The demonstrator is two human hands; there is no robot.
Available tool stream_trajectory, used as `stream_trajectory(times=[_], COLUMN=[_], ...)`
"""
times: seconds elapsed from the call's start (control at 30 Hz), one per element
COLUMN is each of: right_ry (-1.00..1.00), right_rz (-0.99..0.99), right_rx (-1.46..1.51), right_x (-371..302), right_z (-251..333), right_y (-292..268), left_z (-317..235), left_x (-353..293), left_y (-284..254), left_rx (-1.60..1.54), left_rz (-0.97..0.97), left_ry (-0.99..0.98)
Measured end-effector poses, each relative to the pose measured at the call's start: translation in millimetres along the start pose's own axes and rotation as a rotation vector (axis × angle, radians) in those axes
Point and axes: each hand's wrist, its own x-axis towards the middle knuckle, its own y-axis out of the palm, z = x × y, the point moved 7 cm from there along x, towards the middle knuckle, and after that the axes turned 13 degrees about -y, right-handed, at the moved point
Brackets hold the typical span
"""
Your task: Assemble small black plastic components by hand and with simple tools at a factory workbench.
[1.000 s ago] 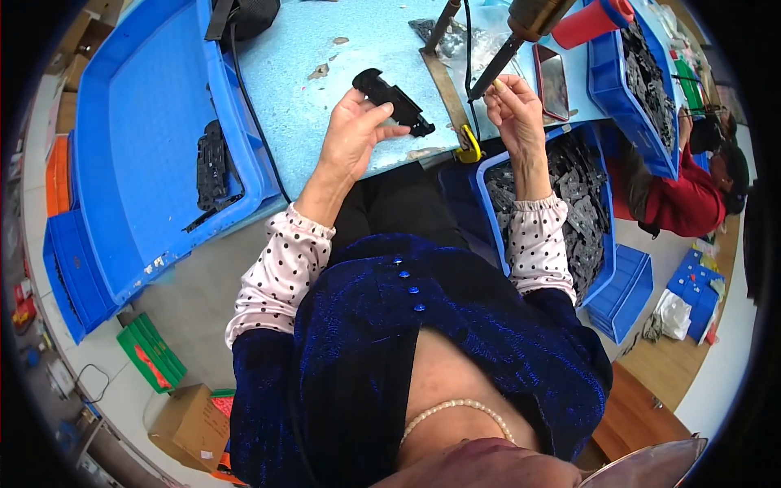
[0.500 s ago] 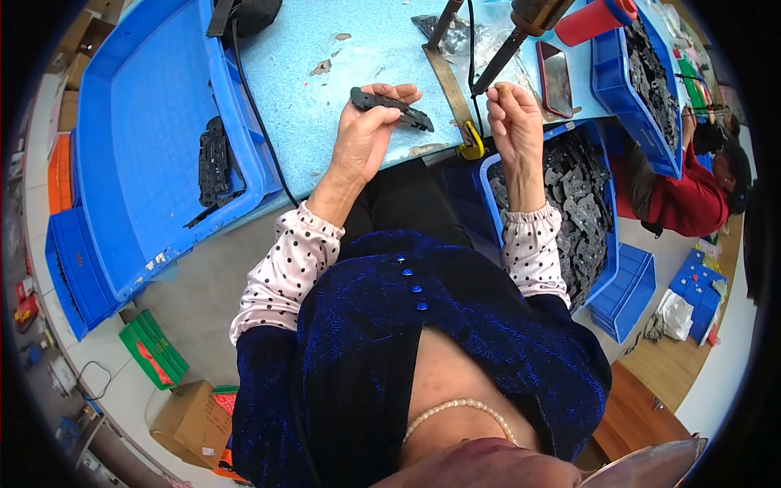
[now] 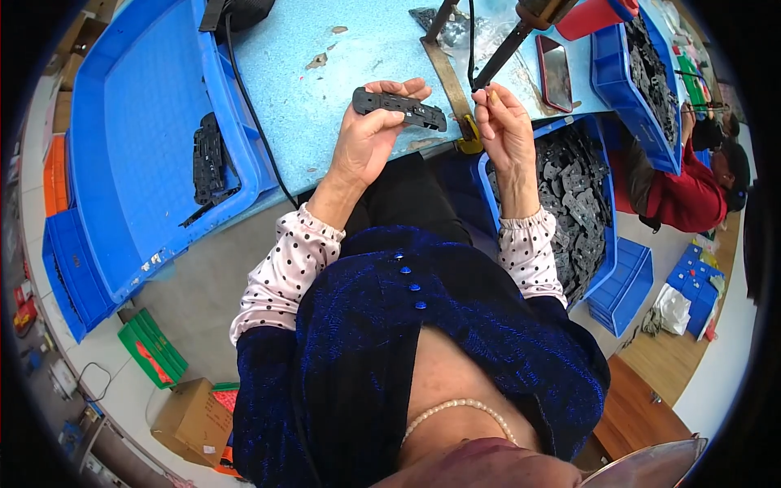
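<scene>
Over the near edge of the blue work table, my left hand [image 3: 362, 150] grips a long black plastic part [image 3: 416, 112], thumb on its face and fingers behind. The part has rounded ends and small holes. My right hand [image 3: 511, 134] is closed in a pinch beside the tip of a rod-shaped tool [image 3: 503, 58] with a brown body, which slants down from a stand. Whatever the pinch holds is too small to make out. A gap separates my right fingertips from the black part.
At left stands a large blue tray [image 3: 138, 154] with a few black parts [image 3: 210, 159] inside. Blue bins of black pieces [image 3: 573, 203] sit at right. A phone [image 3: 555, 75], a red cup [image 3: 587, 20] and a flat metal bar [image 3: 447, 73] occupy the table. Another person [image 3: 691, 191] works at far right.
The black part has turned in my left hand, so more of its broad face shows. My right hand has shifted slightly left, its fingertips closer to the tool's tip.
</scene>
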Motion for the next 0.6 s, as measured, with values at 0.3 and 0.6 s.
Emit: stream_trajectory(times=[0.3, 0.6], right_ry=[-0.015, 0.058], right_rz=[0.030, 0.009], right_rx=[-0.096, -0.148], right_x=[-7, -16], right_z=[-2, -6], right_y=[10, 21], left_z=[2, 4], left_x=[-3, -8], left_y=[4, 11], left_rx=[-0.026, -0.015], left_rz=[0.020, 0.031], left_ry=[-0.006, -0.019])
